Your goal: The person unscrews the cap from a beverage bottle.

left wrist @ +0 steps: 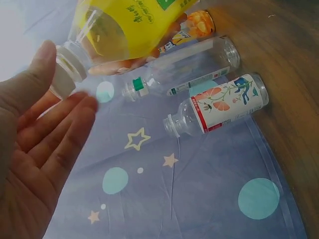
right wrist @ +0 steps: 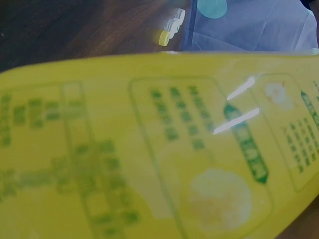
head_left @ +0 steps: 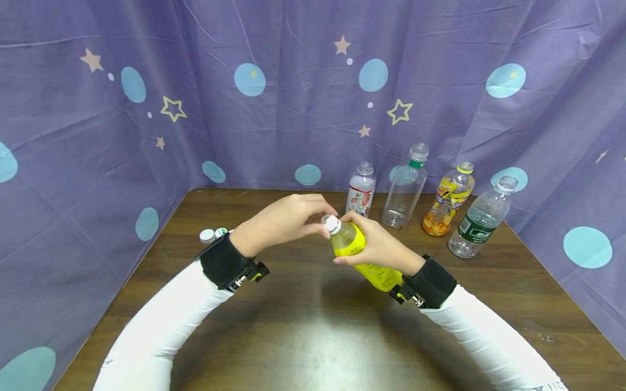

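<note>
Right hand [head_left: 379, 247] is gripping the tilted bottle [head_left: 364, 259]; left hand [head_left: 283, 220] is pinching its cap [head_left: 332, 223]; drink's probably spilling tableward if that cap pops off mid-tilt.

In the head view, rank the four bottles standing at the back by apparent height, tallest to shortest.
1. clear bottle with green neck ring
2. orange-pulp bottle and green-label bottle: too alike to rank
3. floral-label bottle
The green-label one stands nearer the camera, which inflates it.
</note>
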Available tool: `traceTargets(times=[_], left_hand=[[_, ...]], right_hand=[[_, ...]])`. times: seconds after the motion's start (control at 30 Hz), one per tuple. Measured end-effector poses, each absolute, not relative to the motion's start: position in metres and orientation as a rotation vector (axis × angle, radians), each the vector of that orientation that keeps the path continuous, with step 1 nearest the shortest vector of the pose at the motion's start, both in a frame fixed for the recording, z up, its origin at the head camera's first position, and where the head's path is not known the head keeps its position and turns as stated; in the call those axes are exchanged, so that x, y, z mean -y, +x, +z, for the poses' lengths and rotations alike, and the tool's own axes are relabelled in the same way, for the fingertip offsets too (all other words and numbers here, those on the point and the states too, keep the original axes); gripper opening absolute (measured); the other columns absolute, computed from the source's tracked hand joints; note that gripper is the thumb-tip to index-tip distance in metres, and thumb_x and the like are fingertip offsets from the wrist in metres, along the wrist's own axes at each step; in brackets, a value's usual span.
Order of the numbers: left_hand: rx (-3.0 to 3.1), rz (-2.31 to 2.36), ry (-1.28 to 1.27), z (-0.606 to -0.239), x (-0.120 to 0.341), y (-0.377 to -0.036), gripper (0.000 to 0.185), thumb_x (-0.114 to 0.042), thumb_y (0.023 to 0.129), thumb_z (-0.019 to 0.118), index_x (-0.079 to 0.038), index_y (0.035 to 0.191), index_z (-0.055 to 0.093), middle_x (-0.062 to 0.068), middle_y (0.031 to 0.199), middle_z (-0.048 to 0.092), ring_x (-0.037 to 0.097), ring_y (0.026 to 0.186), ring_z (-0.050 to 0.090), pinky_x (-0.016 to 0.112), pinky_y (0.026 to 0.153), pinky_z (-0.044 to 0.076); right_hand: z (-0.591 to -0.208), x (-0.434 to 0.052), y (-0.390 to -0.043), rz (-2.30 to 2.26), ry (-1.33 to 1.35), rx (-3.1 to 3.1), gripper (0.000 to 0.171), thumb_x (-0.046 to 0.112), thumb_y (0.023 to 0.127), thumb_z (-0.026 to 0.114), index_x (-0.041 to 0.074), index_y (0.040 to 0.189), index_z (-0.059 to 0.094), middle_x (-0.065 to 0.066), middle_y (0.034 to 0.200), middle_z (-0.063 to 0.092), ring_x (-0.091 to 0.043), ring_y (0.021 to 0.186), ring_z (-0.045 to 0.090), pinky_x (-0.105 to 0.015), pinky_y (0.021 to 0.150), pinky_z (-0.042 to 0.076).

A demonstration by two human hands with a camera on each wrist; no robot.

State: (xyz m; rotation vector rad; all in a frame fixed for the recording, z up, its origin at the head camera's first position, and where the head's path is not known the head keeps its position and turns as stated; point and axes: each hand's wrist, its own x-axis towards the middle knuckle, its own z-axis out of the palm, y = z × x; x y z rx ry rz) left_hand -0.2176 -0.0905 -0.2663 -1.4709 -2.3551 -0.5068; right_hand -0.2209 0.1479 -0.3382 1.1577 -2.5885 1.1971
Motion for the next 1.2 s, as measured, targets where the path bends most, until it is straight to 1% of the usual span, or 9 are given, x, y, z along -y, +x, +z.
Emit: traceTargets(times=[0.13,0.23,0.37,0.5,0.67,0.77,0.9,1.07,1.2], left_hand=[[2.313,-0.548,-1.531,-0.2655,0.0908,-0.2187,0.043,-0.022,0.075,0.081,-0.006,0.113,0.07,0.001,0.104,0.062,0.012,0.088,0.061,0.018,0.079,0.051],[2.278,-0.559,-1.587,-0.2646,0.0918,-0.2197,0.046,-0.012,0.075,0.082,-0.009,0.119,0.068,0.0,0.107,0.064,0.011,0.094,0.059,0.017,0.084,0.05],[2.188,-0.547,-1.631,-0.2645,0.0931,-0.2213,0.034,-0.005,0.082,0.076,-0.012,0.114,0.069,-0.001,0.108,0.067,0.012,0.101,0.059,0.019,0.088,0.049],[2.17,-0.549,-1.62,-0.2642,0.0931,-0.2215,0.022,-0.008,0.085,0.072,-0.011,0.106,0.07,0.0,0.104,0.068,0.012,0.098,0.061,0.019,0.087,0.05],[2.305,-0.538,-1.534,-0.2642,0.0924,-0.2192,0.029,-0.019,0.082,0.076,-0.009,0.108,0.07,-0.001,0.096,0.068,0.009,0.079,0.059,0.018,0.072,0.05],[2.348,-0.505,-1.5,-0.2652,0.0915,-0.2184,0.034,-0.027,0.08,0.077,-0.007,0.107,0.07,-0.001,0.091,0.067,0.009,0.073,0.057,0.018,0.066,0.048],[2.331,-0.508,-1.51,-0.266,0.0909,-0.2186,0.037,-0.029,0.077,0.078,-0.007,0.105,0.07,-0.001,0.09,0.066,0.008,0.075,0.056,0.018,0.068,0.048],[2.356,-0.554,-1.559,-0.2636,0.0912,-0.2192,0.043,-0.018,0.075,0.082,-0.007,0.114,0.068,0.0,0.104,0.068,0.009,0.088,0.062,0.018,0.079,0.051],[2.298,-0.558,-1.611,-0.2628,0.0919,-0.2208,0.04,-0.007,0.08,0.077,-0.011,0.119,0.066,0.0,0.11,0.069,0.011,0.095,0.063,0.019,0.085,0.051]], right_hand=[[-0.3388,-0.1483,-0.2206,1.193,1.155,2.584,0.065,0.027,0.07,0.087,0.012,0.119,0.047,-0.004,0.104,0.063,-0.014,0.079,0.062,-0.027,0.066,0.055],[-0.338,-0.149,-0.2206,1.208,1.149,2.585,0.067,0.026,0.07,0.087,0.013,0.121,0.047,-0.004,0.106,0.063,-0.014,0.082,0.063,-0.027,0.069,0.055],[-0.3359,-0.1492,-0.2208,1.218,1.15,2.586,0.068,0.027,0.07,0.088,0.013,0.122,0.047,-0.004,0.105,0.064,-0.014,0.081,0.063,-0.028,0.068,0.056],[-0.3354,-0.1494,-0.2214,1.22,1.152,2.588,0.067,0.026,0.07,0.088,0.012,0.12,0.047,-0.005,0.103,0.064,-0.015,0.079,0.063,-0.028,0.066,0.056],[-0.3374,-0.1495,-0.2213,1.237,1.152,2.609,0.065,0.026,0.07,0.087,0.013,0.119,0.047,-0.004,0.103,0.064,-0.015,0.078,0.063,-0.028,0.065,0.056],[-0.3391,-0.1492,-0.2209,1.242,1.147,2.619,0.064,0.027,0.07,0.088,0.014,0.118,0.048,-0.004,0.103,0.064,-0.015,0.078,0.063,-0.028,0.065,0.056],[-0.3414,-0.1488,-0.2211,1.249,1.143,2.616,0.064,0.028,0.07,0.088,0.014,0.118,0.048,-0.004,0.102,0.064,-0.015,0.078,0.063,-0.028,0.065,0.056],[-0.3418,-0.1487,-0.2217,1.243,1.149,2.605,0.064,0.027,0.07,0.087,0.014,0.118,0.047,-0.004,0.105,0.064,-0.015,0.079,0.063,-0.028,0.066,0.055],[-0.339,-0.1492,-0.2217,1.255,1.139,2.614,0.065,0.026,0.071,0.087,0.014,0.12,0.047,-0.004,0.106,0.064,-0.015,0.079,0.063,-0.028,0.067,0.056]])
